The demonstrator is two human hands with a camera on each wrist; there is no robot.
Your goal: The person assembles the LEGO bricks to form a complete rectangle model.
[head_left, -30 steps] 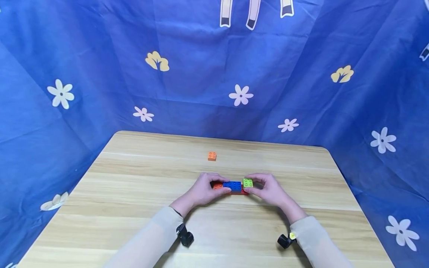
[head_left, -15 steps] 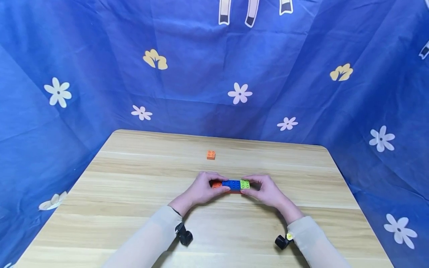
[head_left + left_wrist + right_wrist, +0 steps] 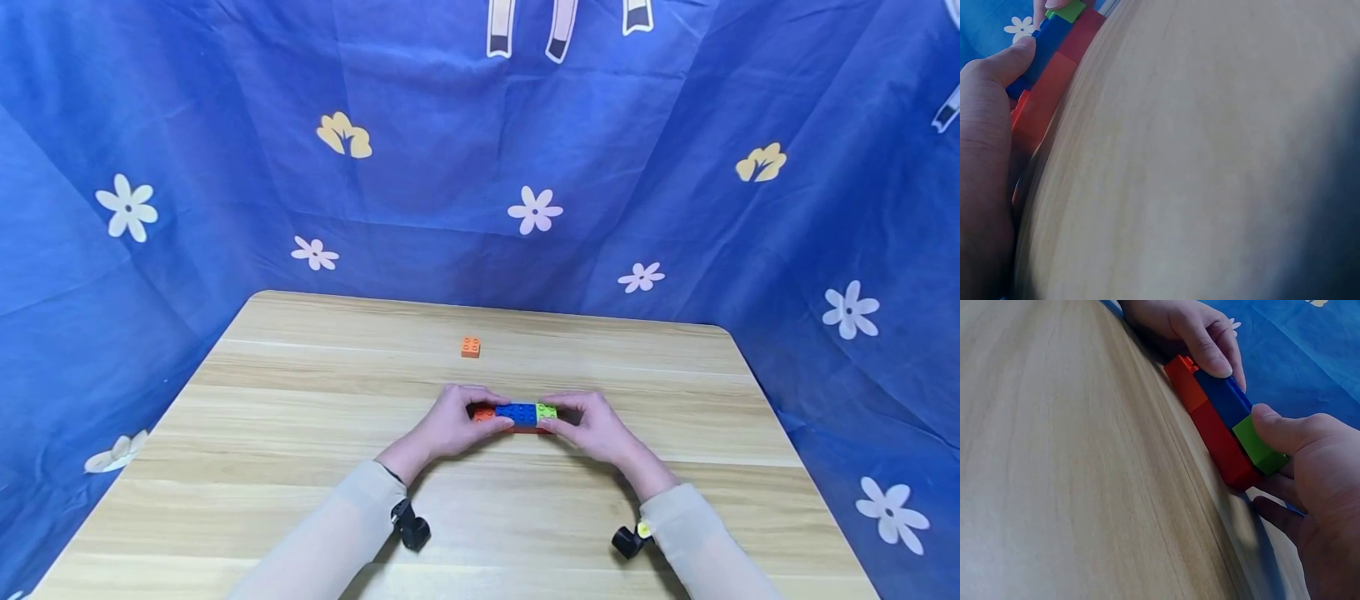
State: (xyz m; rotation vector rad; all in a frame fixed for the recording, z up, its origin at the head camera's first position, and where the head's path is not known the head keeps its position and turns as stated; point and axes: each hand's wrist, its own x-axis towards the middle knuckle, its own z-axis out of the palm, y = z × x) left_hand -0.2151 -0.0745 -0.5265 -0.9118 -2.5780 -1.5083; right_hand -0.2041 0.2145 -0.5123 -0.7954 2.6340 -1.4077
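Note:
A low build of toy building bricks stands on the table between both hands. Its bottom row is an orange-red brick [image 3: 1183,382] on the left and a red brick [image 3: 1221,447] on the right. Across their join sits a blue brick [image 3: 517,414], and a lime green brick [image 3: 1259,447] fills the right end beside it. With thumb and fingers my left hand [image 3: 454,423] grips the blue brick. My right hand [image 3: 595,427] pinches the green brick, its thumb on the near side; in the right wrist view the green brick lies flush against the blue one.
One loose orange brick [image 3: 470,347] lies farther back on the wooden table [image 3: 337,350]. A blue cloth [image 3: 450,167] with flower prints hangs behind and at both sides. Each wrist wears a small black camera.
My right hand has moved slightly left and down with the green brick, bringing it from above the red brick to level beside the blue brick. The left hand keeps its grip.

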